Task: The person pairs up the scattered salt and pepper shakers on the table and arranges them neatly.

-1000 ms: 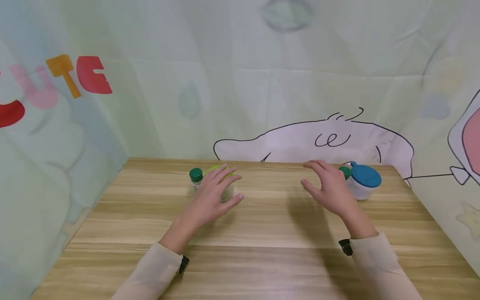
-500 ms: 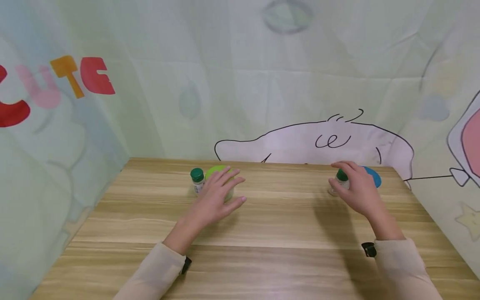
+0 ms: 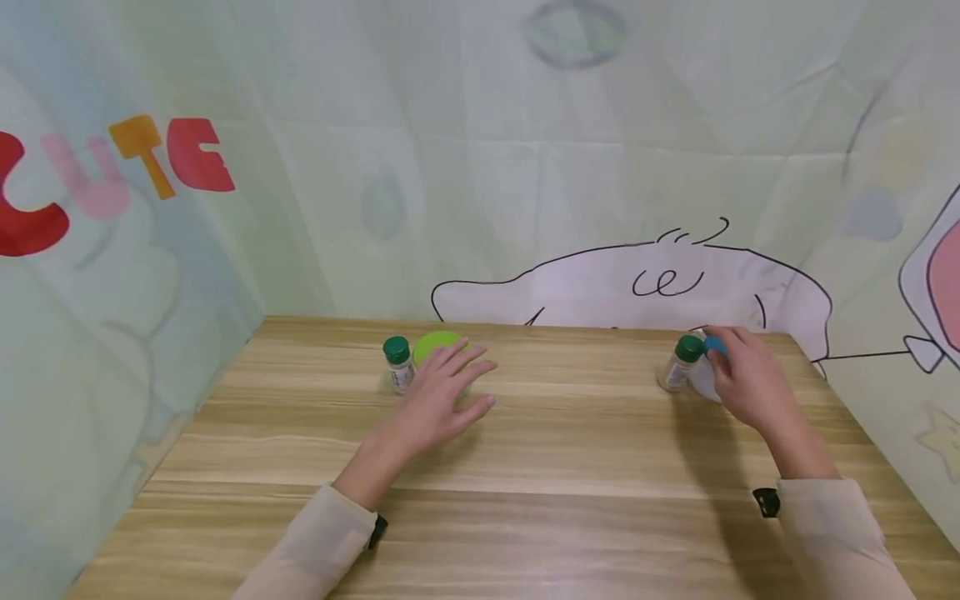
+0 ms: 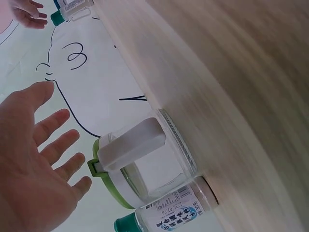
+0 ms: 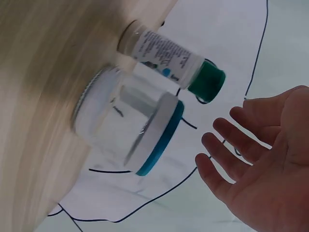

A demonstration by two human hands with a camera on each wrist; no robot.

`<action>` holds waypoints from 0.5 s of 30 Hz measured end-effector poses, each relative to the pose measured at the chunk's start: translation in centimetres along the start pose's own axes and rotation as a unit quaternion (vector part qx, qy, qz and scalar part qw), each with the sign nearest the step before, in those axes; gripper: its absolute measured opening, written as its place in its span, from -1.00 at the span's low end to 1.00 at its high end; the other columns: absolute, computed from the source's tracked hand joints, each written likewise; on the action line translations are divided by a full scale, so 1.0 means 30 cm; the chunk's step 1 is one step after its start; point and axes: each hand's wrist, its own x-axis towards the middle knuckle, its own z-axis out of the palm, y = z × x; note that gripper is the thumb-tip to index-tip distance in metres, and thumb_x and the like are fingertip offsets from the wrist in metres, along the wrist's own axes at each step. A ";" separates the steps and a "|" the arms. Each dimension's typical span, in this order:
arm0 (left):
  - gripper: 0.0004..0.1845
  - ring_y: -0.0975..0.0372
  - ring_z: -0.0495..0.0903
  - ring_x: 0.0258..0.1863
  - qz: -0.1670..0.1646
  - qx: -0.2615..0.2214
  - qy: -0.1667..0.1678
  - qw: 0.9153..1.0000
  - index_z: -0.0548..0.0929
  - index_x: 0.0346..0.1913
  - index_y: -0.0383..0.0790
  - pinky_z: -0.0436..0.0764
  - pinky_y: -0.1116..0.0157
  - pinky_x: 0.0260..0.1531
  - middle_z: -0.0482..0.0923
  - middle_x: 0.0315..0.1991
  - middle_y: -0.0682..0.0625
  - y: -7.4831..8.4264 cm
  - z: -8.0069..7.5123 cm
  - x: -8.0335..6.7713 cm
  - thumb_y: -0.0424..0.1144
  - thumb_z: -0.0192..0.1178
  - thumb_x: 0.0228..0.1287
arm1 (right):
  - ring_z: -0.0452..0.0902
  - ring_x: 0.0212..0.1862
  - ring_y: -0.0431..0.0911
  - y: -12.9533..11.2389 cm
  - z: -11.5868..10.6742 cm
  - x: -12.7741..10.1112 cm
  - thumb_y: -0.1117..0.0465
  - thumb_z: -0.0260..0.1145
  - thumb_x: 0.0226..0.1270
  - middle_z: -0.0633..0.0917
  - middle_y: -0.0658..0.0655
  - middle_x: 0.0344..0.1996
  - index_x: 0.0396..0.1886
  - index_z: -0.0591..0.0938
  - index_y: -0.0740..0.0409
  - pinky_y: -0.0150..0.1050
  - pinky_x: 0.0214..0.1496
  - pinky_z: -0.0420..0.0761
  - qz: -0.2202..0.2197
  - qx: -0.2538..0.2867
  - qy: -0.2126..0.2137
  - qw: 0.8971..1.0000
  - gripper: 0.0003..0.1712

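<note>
My left hand (image 3: 442, 396) hovers over the jar with the green lid (image 3: 433, 342), fingers spread and holding nothing. In the left wrist view, that clear jar (image 4: 152, 171) has a pale handle and stands apart from the fingers. A small green-capped seasoning bottle (image 3: 401, 371) is beside it. On the right, my right hand (image 3: 757, 383) is above the jar with the blue lid (image 3: 715, 344), covering much of it in the head view. The right wrist view shows relaxed, slightly bent fingers (image 5: 236, 145) apart from that clear jar (image 5: 128, 121). Another green-capped bottle (image 3: 681, 367) stands next to it.
All the containers stand near the back edge of a wood-grain table (image 3: 525, 467). Behind it hangs a pale printed cloth (image 3: 480, 183) with cartoon drawings and large letters, and it continues along both sides.
My right hand has moved right, from left of the right-hand bottle to over the blue-lidded jar, uncovering the bottle. The left hand has stayed nearly in place.
</note>
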 end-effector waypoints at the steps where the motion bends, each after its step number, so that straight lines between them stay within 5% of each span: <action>1: -0.45 -0.17 0.25 0.59 0.004 -0.001 0.000 1.000 0.60 0.40 -0.16 0.11 -0.25 0.57 0.42 0.53 -0.18 0.001 0.004 0.000 -0.03 0.35 0.46 | 0.47 0.18 0.52 0.010 0.000 -0.001 0.45 0.12 0.55 0.52 0.58 0.19 0.32 0.50 0.52 0.48 0.22 0.44 0.003 -0.003 -0.002 1.000 -0.58; 15: -0.47 -0.18 0.25 0.59 0.043 -0.018 -0.006 0.999 0.63 0.36 -0.18 0.14 -0.24 0.57 0.44 0.51 -0.21 0.030 0.027 0.034 -0.09 0.42 0.40 | 0.25 0.36 0.60 0.135 0.003 -0.002 0.26 0.17 0.64 0.34 0.65 0.38 0.38 0.41 0.58 0.53 0.33 0.30 0.089 -0.015 -0.033 0.995 -0.47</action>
